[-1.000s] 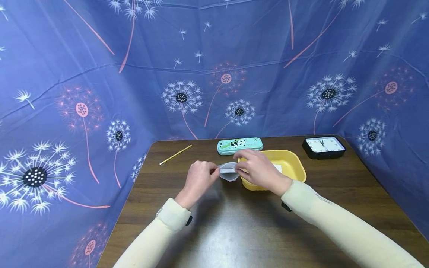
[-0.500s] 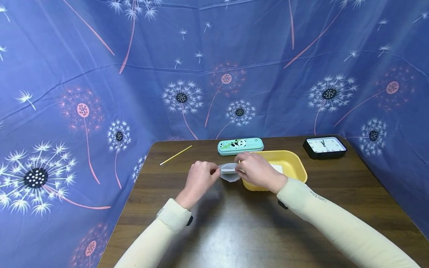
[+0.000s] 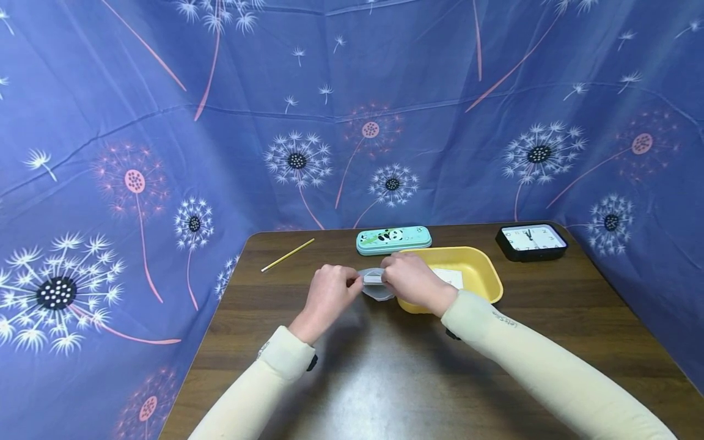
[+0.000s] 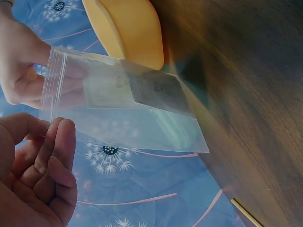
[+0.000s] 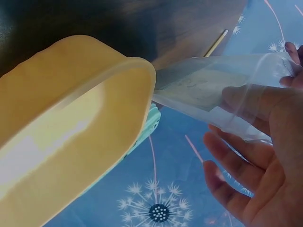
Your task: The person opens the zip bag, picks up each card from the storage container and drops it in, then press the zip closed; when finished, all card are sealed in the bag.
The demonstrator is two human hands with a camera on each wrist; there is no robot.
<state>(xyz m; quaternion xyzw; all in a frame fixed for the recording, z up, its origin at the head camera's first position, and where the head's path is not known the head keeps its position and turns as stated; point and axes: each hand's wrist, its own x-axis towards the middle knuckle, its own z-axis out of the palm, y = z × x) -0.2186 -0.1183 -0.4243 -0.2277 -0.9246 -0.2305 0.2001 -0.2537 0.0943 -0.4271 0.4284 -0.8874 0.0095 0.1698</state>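
Note:
My left hand (image 3: 327, 299) pinches the zip edge of a clear zip-lock bag (image 4: 137, 125) between thumb and fingers, holding it up beside the yellow basin. The bag's mouth gapes upward in the head view, with a white edge showing across it. Inside lie a pale card (image 4: 111, 90) and a dark grey one (image 4: 163, 92), flat against each other. Reaching into the mouth, my right hand (image 3: 415, 282) pinches the pale card; part of it shows through the plastic, while other fingers (image 5: 232, 163) stay outside, below the bag.
The yellow basin (image 3: 492, 278) holds a white sheet (image 3: 453, 277) and stands right beside the bag. Behind it lies a mint panda pencil case (image 3: 394, 240). A yellow pencil (image 3: 288, 255) is at back left, a black-framed clock (image 3: 530, 239) at back right.
My right hand has shifted a little left and lower into the bag's mouth, uncovering more of the white sheet in the basin. The left hand keeps its place at the zip edge.

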